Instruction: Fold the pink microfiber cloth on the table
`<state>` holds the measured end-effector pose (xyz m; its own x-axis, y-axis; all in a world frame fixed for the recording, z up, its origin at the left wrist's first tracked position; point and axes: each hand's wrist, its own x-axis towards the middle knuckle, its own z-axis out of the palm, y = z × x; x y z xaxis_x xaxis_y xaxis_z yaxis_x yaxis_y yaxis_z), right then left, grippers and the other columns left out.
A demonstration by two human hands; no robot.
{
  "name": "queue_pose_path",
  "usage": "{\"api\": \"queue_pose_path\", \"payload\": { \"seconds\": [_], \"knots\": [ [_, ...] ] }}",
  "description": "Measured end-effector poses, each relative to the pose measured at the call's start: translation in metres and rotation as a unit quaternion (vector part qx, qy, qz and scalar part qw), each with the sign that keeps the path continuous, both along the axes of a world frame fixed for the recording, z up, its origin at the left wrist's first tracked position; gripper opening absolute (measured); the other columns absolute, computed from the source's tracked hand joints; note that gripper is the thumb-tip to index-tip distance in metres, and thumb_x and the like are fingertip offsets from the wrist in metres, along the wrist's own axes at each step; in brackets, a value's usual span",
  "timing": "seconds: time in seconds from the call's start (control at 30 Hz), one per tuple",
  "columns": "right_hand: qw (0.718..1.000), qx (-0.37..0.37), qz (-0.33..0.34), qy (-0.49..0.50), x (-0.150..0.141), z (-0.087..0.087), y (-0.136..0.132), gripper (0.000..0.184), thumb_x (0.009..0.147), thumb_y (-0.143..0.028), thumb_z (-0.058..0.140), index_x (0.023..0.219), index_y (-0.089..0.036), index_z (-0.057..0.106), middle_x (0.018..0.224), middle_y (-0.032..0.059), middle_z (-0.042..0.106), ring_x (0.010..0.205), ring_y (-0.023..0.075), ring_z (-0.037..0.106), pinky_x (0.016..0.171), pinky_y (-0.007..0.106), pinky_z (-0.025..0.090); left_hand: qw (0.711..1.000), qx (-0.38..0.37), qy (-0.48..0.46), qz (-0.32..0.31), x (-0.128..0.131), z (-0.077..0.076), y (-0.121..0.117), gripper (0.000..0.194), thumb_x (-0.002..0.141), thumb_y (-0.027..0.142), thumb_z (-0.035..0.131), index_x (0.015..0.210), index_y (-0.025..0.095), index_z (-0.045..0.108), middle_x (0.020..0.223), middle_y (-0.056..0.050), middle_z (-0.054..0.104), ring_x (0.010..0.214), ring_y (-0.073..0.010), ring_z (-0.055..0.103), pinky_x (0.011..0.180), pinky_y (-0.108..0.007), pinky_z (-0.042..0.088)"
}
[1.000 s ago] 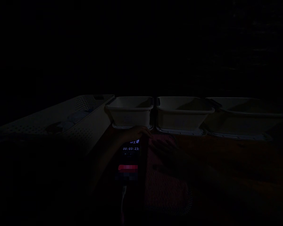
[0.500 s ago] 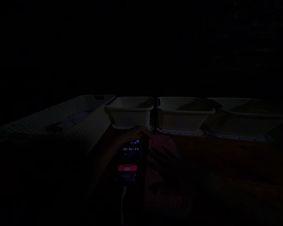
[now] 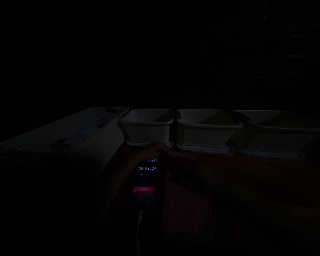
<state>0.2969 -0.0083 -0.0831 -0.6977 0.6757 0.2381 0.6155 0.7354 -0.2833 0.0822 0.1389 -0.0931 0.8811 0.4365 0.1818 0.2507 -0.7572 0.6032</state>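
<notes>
Very little light falls on the scene. My left hand (image 3: 156, 150) reaches past the top of a lit phone (image 3: 146, 179) with a running timer. Its fingers are stretched towards the upper left corner of a pink textured cloth (image 3: 186, 217) and look to be touching it. Over the upper part of that cloth lies my right hand (image 3: 186, 170), a dim shape with its fingers pointing left, apparently flat. Shadow hides the exact contact of both hands. The cloth has a patterned border and lies on a dark reddish-brown surface.
Three pale bins, a left one (image 3: 149, 133), a middle one (image 3: 202, 137) and a right one (image 3: 272, 140), stand in a row behind the cloth. At left is a perforated basket (image 3: 109, 142) with indistinct items inside. A white cable (image 3: 138, 224) runs from the phone.
My right hand has moved up the cloth, away from me, uncovering its lower part. The left hand stays in place. The timer has gone from 00:03:23 to 00:03:24.
</notes>
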Motion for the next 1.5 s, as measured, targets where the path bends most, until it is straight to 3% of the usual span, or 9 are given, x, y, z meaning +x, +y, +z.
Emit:
{"api": "queue_pose_path", "payload": {
  "seconds": [0.07,0.13,0.27,0.7,0.93,1.13,1.5],
  "knots": [
    [0.995,0.062,-0.074,0.015,0.007,-0.019,0.010,0.064,0.089,-0.050,0.041,0.144,-0.020,0.028,0.148,0.0098,0.030,0.136,0.0251,0.026,0.108,0.047,0.030,1.000,-0.002,-0.004,-0.002,0.000,0.001,-0.001,0.039,0.077,-0.006,0.043,0.094,0.018,0.069,0.107,-0.005,0.067,0.100,-0.0113,0.061,0.093,-0.029,0.044],
    [0.991,0.066,-0.117,-0.007,0.013,-0.037,0.018,0.071,0.088,-0.057,0.040,0.145,-0.017,0.026,0.151,0.0116,0.023,0.139,0.0269,0.019,0.108,0.048,0.029,1.000,0.003,-0.004,-0.005,0.000,0.001,-0.001,0.039,0.078,-0.006,0.042,0.093,0.018,0.069,0.107,-0.005,0.067,0.102,-0.0117,0.060,0.094,-0.030,0.043],
    [0.990,0.054,-0.113,-0.068,0.018,-0.051,0.023,0.073,0.087,-0.061,0.034,0.142,-0.013,0.033,0.150,0.0150,0.023,0.139,0.0304,0.016,0.111,0.050,0.022,1.000,0.015,-0.001,0.002,0.001,-0.001,0.001,0.038,0.078,-0.006,0.044,0.093,0.017,0.070,0.107,-0.006,0.067,0.101,-0.0125,0.061,0.093,-0.028,0.044],
    [0.987,0.012,-0.120,-0.109,0.009,-0.032,0.007,0.080,0.085,-0.067,0.031,0.146,-0.016,0.023,0.151,0.0147,0.017,0.139,0.0336,0.012,0.111,0.054,0.016,0.999,0.025,0.020,0.006,0.001,-0.004,0.004,0.044,0.078,-0.008,0.041,0.095,0.021,0.069,0.109,-0.003,0.065,0.101,-0.0105,0.059,0.092,-0.028,0.043],
    [0.993,0.021,-0.049,-0.106,0.003,-0.029,0.001,0.079,0.086,-0.066,0.031,0.147,-0.020,0.012,0.152,0.0103,0.013,0.140,0.0273,0.009,0.111,0.056,0.012,1.000,0.024,0.012,0.004,0.001,-0.004,0.003,0.046,0.075,-0.009,0.039,0.094,0.019,0.070,0.109,-0.004,0.065,0.102,-0.0105,0.059,0.093,-0.026,0.042],
    [0.993,0.005,-0.028,-0.111,-0.002,-0.030,-0.005,0.082,0.084,-0.067,0.033,0.148,-0.020,0.010,0.153,0.0128,0.006,0.140,0.0307,0.002,0.110,0.058,0.008,1.000,0.017,0.014,-0.002,0.001,-0.002,0.002,0.047,0.073,-0.009,0.039,0.094,0.019,0.070,0.107,-0.004,0.066,0.102,-0.0118,0.059,0.093,-0.027,0.043],
    [0.993,-0.021,0.015,-0.112,-0.009,-0.031,-0.016,0.081,0.085,-0.060,0.041,0.147,-0.025,0.004,0.153,0.0093,0.004,0.140,0.0289,0.001,0.110,0.058,0.002,1.000,0.023,0.010,0.002,0.001,-0.005,0.006,0.042,0.075,-0.009,0.043,0.092,0.018,0.070,0.107,-0.004,0.066,0.100,-0.0115,0.060,0.092,-0.026,0.044]
  ]
}}
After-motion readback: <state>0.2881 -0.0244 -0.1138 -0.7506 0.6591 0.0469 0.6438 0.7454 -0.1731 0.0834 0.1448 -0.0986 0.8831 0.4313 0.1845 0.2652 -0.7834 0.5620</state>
